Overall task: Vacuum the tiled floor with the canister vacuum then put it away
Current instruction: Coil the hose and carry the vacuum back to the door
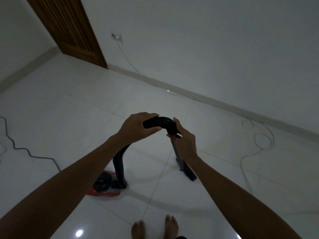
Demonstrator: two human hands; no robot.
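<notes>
both hands clamp the black hose (159, 121) where it arches: the left hand (138, 129) on the canister side, the right hand (183, 142) at the wand (177, 152), which runs down to the floor head (189, 174). the canister vacuum (105, 185) sits below-left on the tiled floor (69, 118), nearer the left arm.

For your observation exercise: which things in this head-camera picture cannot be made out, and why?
- Canister vacuum: dark and partly behind the hose; its switch unreadable.
- Hose-to-wand joint: covered by the right hand.
- Wall socket: too small to see what is plugged in.
- Black cord: cut off at the left edge.
</notes>
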